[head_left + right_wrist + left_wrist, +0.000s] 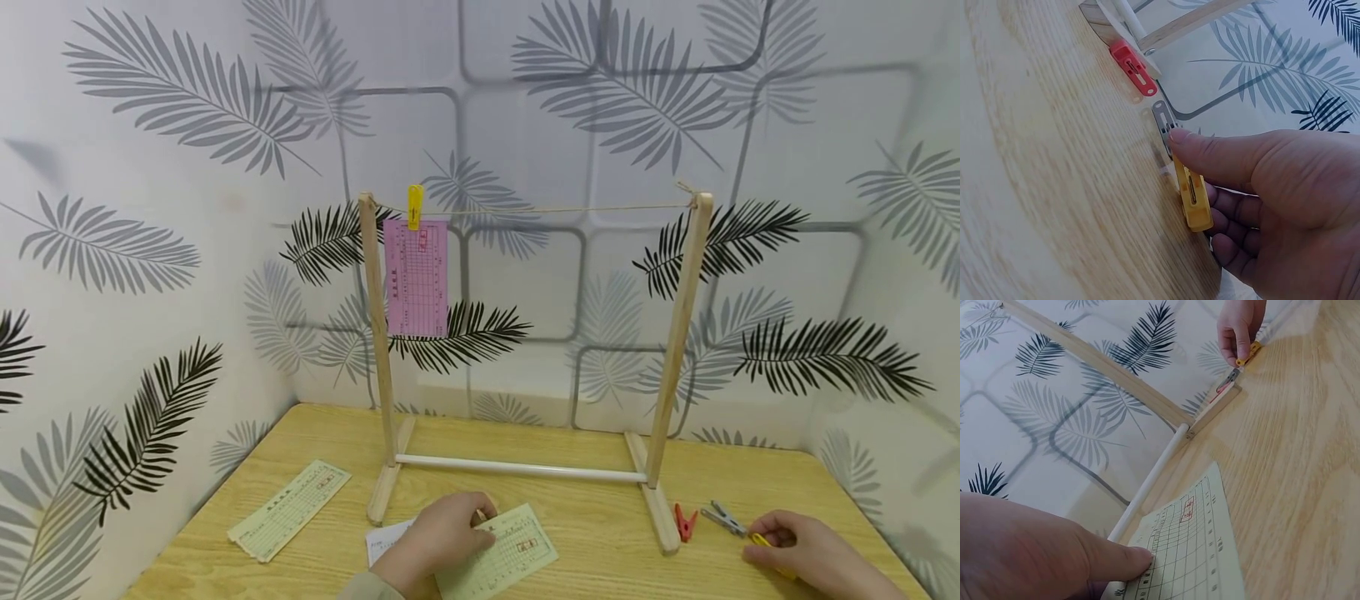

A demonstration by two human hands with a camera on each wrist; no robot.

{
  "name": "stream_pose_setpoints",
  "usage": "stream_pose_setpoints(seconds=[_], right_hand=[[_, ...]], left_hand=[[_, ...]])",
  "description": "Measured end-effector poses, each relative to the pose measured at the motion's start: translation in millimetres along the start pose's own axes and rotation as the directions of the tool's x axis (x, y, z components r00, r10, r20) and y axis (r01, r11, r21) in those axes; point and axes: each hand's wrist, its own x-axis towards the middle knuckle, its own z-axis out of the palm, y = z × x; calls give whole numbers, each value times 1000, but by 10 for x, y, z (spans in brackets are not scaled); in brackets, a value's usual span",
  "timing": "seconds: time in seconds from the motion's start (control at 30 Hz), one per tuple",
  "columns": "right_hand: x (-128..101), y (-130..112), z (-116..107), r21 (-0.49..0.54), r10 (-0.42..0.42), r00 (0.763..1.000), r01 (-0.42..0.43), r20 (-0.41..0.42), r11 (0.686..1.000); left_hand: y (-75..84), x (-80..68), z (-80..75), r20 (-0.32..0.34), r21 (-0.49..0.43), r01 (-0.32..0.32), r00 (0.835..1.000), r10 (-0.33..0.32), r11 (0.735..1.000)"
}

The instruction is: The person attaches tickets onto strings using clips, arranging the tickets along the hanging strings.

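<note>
My left hand (pixel 444 537) pinches a pale green printed slip (pixel 517 554), thumb on top, just above the table in the head view. A white slip (pixel 386 539) lies partly hidden behind that hand. On the right, my right hand (pixel 813 550) grips a yellow clothespin (pixel 1194 197) between thumb and fingers, near the tabletop. Beside it lie a grey clothespin (pixel 724 518) and a red clothespin (pixel 686 523). A pink printed slip (pixel 417 283) hangs from the string (pixel 540 210), held by another yellow clothespin (pixel 415 208).
The string runs between two wooden posts (pixel 678 342) of a stand, joined low down by a white rod (pixel 521 469). More pale green slips (pixel 288 510) lie at the left of the wooden table (pixel 585 517). A leaf-patterned wall (pixel 517 375) rises behind.
</note>
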Motion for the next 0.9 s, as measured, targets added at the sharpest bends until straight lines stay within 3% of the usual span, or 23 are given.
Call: stream_pose_setpoints(seconds=[0.37, 0.63, 0.9], right_hand=[[-19, -19, -48, 9, -40, 999, 40, 16, 999], [17, 9, -83, -8, 0, 1000, 1, 28, 1000], [11, -13, -94, -22, 12, 999, -12, 29, 1000]], left_hand=[[-26, 34, -74, -49, -59, -57, 997, 54, 997], [-6, 71, -89, -64, -205, -32, 998, 20, 978], [9, 77, -90, -89, -237, -38, 996, 18, 971]])
